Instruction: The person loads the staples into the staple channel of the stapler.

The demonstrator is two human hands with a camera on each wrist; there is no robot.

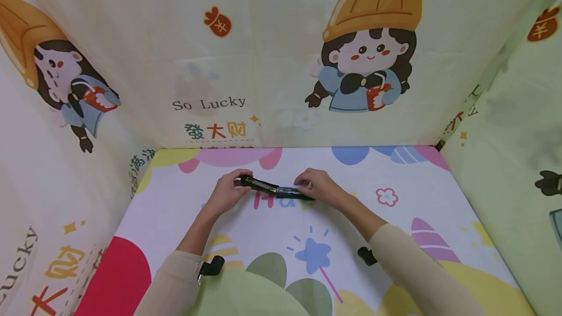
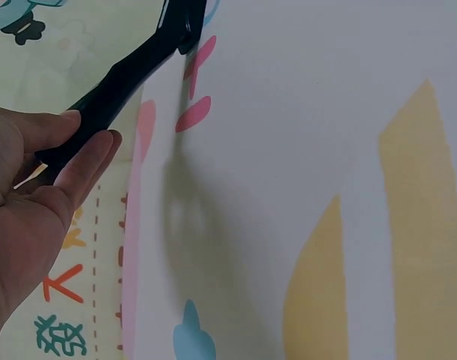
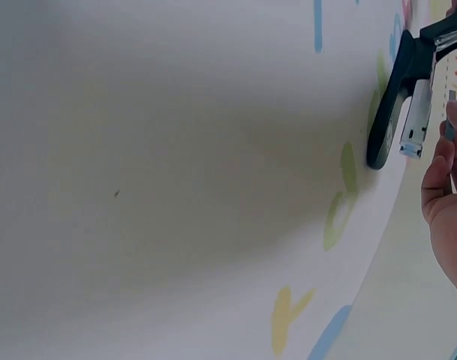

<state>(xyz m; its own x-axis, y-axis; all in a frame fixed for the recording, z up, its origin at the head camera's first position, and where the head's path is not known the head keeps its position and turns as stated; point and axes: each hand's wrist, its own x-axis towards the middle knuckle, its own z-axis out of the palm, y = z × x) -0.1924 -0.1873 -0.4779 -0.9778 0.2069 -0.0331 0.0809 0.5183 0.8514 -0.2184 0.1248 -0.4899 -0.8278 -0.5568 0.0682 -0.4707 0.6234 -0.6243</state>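
Note:
A black stapler [image 1: 263, 185] is spread wide on its hinge above the printed tabletop. My left hand [image 1: 226, 191] pinches one end of it between thumb and fingers; the left wrist view shows the black arm [image 2: 108, 97] slanting up from that grip. In the right wrist view, the stapler's metal staple channel [image 3: 417, 120] lies exposed beside a black arm. My right hand [image 1: 320, 187] is at the other end, and its thumb and fingers pinch a small grey strip of staples [image 3: 450, 124] just beside the channel.
The tabletop [image 1: 263, 238] carries a colourful cartoon print with letters. Cream printed cloth [image 1: 281, 62] rises as walls at the back and both sides. Black camera mounts [image 1: 212, 266] stick out at both wrists.

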